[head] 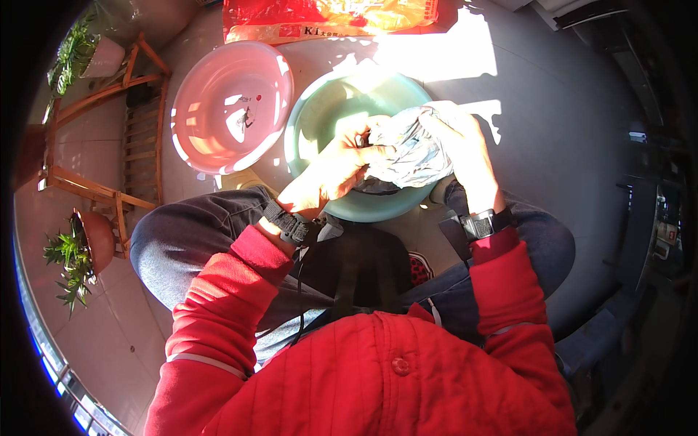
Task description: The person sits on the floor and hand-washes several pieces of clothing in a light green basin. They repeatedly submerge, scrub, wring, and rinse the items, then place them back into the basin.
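Note:
Both my hands hold a crumpled, light-coloured piece with a bluish pattern, cloth or thin plastic (411, 150), over the right part of a green plastic basin (311, 125). My left hand (341, 163) grips its left edge between thumb and fingers, with something dark beside the fingertips. My right hand (463, 141) is closed on its right side, in bright sunlight. Dark material lies below the bundle, near the basin's lower rim; what it is I cannot tell. To the left stands a pink plastic basin (218, 117) with a small printed picture on its bottom.
A red and orange plastic bag (332, 19) lies on the tiled floor beyond the basins. At the left are a wooden slatted rack (143, 147) and potted plants in a white pot (103, 57) and a terracotta-coloured pot (97, 240). My bent knees flank the green basin.

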Tool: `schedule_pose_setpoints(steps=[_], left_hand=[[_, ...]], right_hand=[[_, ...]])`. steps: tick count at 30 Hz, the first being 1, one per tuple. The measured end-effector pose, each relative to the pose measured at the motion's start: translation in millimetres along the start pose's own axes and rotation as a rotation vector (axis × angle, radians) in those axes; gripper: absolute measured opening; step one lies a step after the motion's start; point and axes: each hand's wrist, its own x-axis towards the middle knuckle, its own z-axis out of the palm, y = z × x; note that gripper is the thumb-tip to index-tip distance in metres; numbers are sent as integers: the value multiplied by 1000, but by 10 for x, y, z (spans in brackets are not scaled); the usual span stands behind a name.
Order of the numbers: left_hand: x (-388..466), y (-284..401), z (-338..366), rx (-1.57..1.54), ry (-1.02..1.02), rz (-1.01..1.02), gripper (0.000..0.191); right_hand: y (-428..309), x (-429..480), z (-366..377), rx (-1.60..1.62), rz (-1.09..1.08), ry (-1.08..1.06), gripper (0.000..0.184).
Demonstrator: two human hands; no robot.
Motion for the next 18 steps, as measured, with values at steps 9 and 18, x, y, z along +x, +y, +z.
schedule_pose_setpoints(steps=[9,18], left_hand=[[71,-58,-7,-390,200,-12,28],[-103,-24,537,-210,427,-31,33]], right_hand=[[-177,-131,709,-429,-8,-9,28],[-22,-112,724,-721,-288,106,14]])
